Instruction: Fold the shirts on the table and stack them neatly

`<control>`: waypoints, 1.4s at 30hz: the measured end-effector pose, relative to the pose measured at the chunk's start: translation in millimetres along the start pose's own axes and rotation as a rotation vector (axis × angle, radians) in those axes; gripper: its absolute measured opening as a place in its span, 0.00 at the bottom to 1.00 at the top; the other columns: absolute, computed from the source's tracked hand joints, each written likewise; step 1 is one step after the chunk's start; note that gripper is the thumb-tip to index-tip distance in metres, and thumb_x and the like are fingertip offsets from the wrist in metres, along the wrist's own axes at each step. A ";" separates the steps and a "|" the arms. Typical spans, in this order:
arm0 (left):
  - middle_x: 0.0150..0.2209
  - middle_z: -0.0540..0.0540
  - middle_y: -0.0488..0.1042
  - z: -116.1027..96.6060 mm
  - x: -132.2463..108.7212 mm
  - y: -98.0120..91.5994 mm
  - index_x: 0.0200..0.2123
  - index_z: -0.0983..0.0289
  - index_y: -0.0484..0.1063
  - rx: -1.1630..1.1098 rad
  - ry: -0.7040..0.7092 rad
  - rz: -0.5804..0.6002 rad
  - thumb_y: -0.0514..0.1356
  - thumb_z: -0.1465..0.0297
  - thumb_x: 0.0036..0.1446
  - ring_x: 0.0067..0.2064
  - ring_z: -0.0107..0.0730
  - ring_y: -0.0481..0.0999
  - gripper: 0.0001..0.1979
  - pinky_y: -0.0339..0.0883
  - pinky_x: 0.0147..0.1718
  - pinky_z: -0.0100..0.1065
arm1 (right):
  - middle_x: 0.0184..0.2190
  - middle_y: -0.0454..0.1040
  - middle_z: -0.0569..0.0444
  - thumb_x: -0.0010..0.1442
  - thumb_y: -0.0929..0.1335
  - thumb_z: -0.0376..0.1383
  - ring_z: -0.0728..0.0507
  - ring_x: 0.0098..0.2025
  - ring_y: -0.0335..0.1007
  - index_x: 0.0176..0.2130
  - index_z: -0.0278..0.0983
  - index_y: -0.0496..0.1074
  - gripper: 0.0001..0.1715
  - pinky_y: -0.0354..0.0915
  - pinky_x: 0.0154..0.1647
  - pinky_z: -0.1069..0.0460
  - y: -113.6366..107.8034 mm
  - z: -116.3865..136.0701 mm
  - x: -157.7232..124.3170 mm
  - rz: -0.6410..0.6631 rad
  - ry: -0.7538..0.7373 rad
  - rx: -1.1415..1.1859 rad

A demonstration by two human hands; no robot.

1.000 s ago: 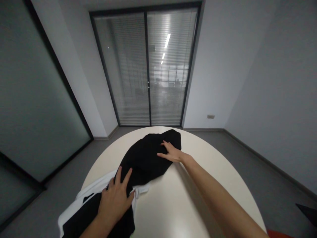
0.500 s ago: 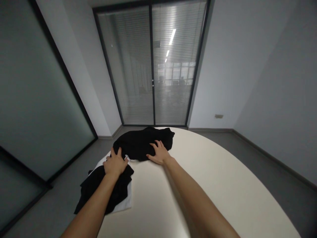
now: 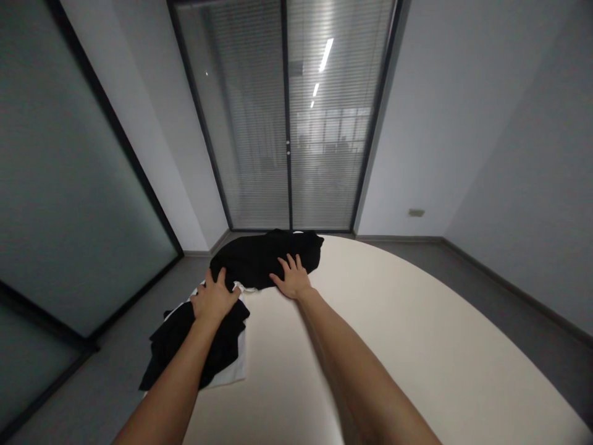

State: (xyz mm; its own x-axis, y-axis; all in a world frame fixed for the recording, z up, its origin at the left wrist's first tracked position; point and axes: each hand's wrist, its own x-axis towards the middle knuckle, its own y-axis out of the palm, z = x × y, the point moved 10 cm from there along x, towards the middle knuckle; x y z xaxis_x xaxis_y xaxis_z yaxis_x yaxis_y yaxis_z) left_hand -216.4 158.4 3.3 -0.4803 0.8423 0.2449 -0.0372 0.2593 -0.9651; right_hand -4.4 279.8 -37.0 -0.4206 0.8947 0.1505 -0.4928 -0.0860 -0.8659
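Observation:
A black garment (image 3: pixel 259 262) lies bunched at the far left of a round cream table (image 3: pixel 393 334). More black cloth (image 3: pixel 194 343) trails toward me over a white cloth (image 3: pixel 231 369) near the table's left edge. My left hand (image 3: pixel 214 300) lies flat on the black cloth, fingers spread. My right hand (image 3: pixel 291 279) rests open on the near edge of the far black bunch, fingers stretched out. Neither hand grips anything.
The table's left edge (image 3: pixel 185 395) drops to grey floor (image 3: pixel 115 371). Glass doors with blinds (image 3: pixel 287 123) stand behind the table. A frosted glass wall (image 3: pixel 55 185) runs along the left, a white wall (image 3: pixel 509 154) on the right.
The view has pulled back, so the cloth sits farther away. Both hands have slid out with the black garment toward the table's far left. The right hand now rests on its near edge.

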 end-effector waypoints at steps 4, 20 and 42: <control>0.71 0.71 0.45 2.5 -0.5 -2.7 0.69 0.62 0.54 -0.009 0.005 0.069 0.56 0.48 0.55 0.68 0.77 0.50 0.43 0.48 0.59 0.69 | 0.74 0.40 0.45 0.68 0.59 0.54 0.38 0.75 0.31 0.72 0.39 0.45 0.43 0.41 0.71 0.40 -20.1 -17.5 -16.7 -0.045 -0.085 0.151; 0.71 0.60 0.51 -221.5 -164.0 22.2 0.69 0.60 0.56 -0.290 0.733 0.212 0.50 0.52 0.65 0.72 0.55 0.46 0.33 0.40 0.68 0.53 | 0.71 0.52 0.45 0.65 0.56 0.61 0.33 0.73 0.41 0.69 0.38 0.57 0.45 0.42 0.71 0.37 -102.2 -103.9 -209.7 -0.016 0.117 -0.219; 0.70 0.60 0.54 -219.2 -161.2 28.9 0.66 0.61 0.61 -0.301 0.712 0.198 0.48 0.54 0.67 0.72 0.52 0.48 0.30 0.42 0.68 0.51 | 0.73 0.41 0.49 0.63 0.55 0.65 0.31 0.74 0.31 0.72 0.42 0.50 0.49 0.34 0.71 0.34 -84.1 -111.6 -223.6 0.088 0.121 -0.204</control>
State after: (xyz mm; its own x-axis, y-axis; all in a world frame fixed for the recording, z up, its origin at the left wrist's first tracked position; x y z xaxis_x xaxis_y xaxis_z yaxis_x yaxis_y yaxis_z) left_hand 52.0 133.7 -43.7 0.2262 0.9592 0.1699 0.2770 0.1038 -0.9552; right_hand 216.1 136.0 -51.1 -0.3545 0.9348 0.0229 -0.2897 -0.0865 -0.9532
